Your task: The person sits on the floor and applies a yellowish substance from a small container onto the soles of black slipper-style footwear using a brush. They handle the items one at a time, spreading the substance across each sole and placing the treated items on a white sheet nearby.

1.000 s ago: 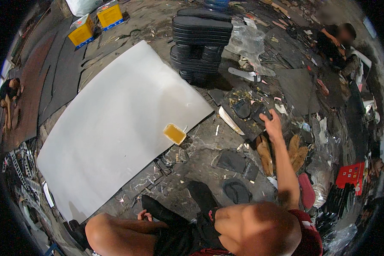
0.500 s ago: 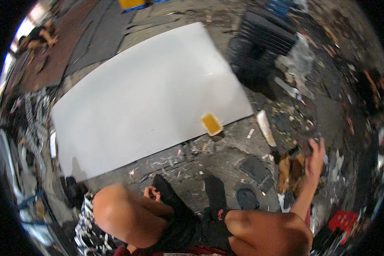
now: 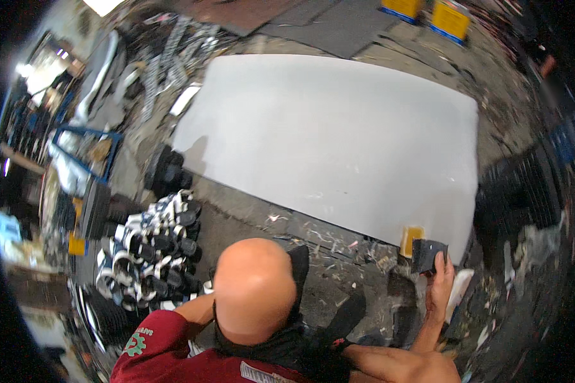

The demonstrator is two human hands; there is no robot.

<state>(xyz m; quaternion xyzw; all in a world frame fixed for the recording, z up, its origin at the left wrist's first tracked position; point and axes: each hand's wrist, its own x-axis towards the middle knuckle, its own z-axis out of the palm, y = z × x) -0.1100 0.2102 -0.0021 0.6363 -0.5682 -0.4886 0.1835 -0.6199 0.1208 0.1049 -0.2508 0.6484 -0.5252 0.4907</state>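
My right hand (image 3: 439, 284) grips a dark grey, flat, block-like piece (image 3: 430, 255) at the near right edge of a large white sheet (image 3: 326, 134). Thumb and fingers close on its right side. Just beyond the piece, a shallow tray of amber-yellow material (image 3: 411, 237) rests on the sheet's rim, partly covered by it. My left forearm (image 3: 197, 309) runs behind my raised knee, which hides the left hand.
Many white-and-dark sandals (image 3: 153, 249) are heaped at my left. A blue metal frame (image 3: 86, 131) stands beyond them. Two yellow-and-blue tins (image 3: 450, 22) stand at the back. Scraps litter the ground, and a black ribbed crate (image 3: 521, 191) is at the right.
The view has swung left, bringing the sandal heap in. My right hand has moved from the scraps at right to the sheet's edge with the dark piece. My left hand has gone behind the knee.
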